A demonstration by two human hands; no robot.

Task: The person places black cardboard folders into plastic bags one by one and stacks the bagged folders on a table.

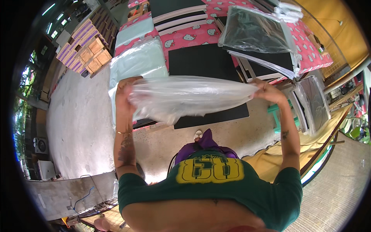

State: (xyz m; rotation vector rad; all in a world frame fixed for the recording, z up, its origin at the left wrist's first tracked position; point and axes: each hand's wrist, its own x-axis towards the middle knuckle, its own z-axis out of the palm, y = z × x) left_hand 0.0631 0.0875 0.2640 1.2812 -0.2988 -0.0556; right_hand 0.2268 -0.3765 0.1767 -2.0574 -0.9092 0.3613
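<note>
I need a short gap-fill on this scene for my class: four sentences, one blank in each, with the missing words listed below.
1. The left hand and the right hand hold a see-through film made of ____.
2. The large flat board directly below the film is coloured ____.
3. The main colour of the patterned tablecloth is ____.
4. The stacked boxes stand on the picture's ____ side.

Missing words: plastic; black; pink; left.

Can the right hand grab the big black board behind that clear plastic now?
Probably not without letting go: the right hand pinches an end of the clear plastic, which hides part of the black board. The far part shows bare, so a freed hand might reach it.
</note>
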